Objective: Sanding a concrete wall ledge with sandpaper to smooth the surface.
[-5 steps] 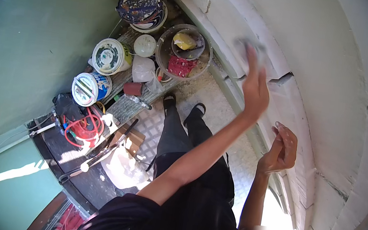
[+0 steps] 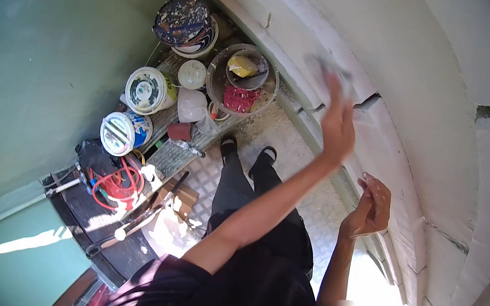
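Note:
My left hand (image 2: 338, 129) reaches up and across to the pale wall on the right. Its fingers are on a flat grey piece (image 2: 327, 70), smeared by motion, lying against the wall's ledge; its kind cannot be made out. Lower and nearer, my right hand (image 2: 371, 207) is raised beside the wall with its fingers curled together and white dust on the fingertips. Whether anything small is between those fingers is hidden. The pale wall (image 2: 409, 70) has stepped bands and a dark gap (image 2: 368, 101) near my left hand.
At the left, a wooden bench (image 2: 178, 156) carries lidded buckets (image 2: 146, 91), a round basin (image 2: 210, 88) with a yellow sponge (image 2: 242, 66) and red cloth, and a reddish-brown cup (image 2: 180, 131). Red hose (image 2: 120, 184) lies coiled nearer me. My feet stand on the patterned floor (image 2: 203, 175).
The view has shifted slightly, so the bench things sit a little lower and further right. My left hand stays at the wall with the blurred grey piece; my right hand keeps its curled pose.

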Demonstrator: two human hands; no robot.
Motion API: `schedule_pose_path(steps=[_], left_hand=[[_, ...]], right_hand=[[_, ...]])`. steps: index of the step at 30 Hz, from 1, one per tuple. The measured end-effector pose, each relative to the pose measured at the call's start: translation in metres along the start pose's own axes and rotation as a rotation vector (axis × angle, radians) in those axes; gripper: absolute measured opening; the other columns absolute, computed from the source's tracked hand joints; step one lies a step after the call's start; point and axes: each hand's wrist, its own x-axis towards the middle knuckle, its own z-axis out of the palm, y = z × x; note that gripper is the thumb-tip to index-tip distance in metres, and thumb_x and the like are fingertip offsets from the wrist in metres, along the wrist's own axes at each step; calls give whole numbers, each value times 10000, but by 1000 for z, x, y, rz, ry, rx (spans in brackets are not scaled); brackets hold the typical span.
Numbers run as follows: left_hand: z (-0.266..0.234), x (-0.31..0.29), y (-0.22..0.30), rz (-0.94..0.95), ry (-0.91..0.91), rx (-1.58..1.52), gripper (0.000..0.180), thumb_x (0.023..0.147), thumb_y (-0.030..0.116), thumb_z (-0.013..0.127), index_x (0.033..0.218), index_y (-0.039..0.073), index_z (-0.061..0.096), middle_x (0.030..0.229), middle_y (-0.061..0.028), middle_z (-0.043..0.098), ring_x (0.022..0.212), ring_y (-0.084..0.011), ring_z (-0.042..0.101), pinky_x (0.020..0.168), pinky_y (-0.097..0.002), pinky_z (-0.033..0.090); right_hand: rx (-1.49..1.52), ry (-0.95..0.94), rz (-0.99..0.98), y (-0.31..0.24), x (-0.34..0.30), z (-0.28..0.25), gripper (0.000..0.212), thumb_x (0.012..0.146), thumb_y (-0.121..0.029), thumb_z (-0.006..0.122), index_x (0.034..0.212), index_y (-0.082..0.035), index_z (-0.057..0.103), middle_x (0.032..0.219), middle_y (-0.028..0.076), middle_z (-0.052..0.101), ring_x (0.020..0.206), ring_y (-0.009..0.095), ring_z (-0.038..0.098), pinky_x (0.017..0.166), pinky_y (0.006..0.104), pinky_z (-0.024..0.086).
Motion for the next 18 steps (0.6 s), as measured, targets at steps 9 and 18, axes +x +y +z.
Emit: schedule_pose_path(steps=[9, 18], left_hand=[[-2, 31, 28, 21, 82, -109, 533, 1061, 58, 465, 1519, -150, 287, 1617, -330, 230, 1533, -429, 176, 1250, -484, 167], [-10, -12, 8, 284, -214, 75, 552, 1069, 60, 409, 1553, -127, 220, 1634, -334, 178, 1555, -366, 153, 1252, -449, 151]], right_hand=[[-124, 132, 53, -25, -44, -30, 227, 918, 100, 524, 1039, 73, 714, 1024, 235, 678, 949, 296, 704, 768, 372, 626], [-263, 314, 130, -52, -97, -12, 208, 952, 47, 536, 1026, 74, 729, 1025, 201, 692, 906, 247, 689, 749, 353, 625]])
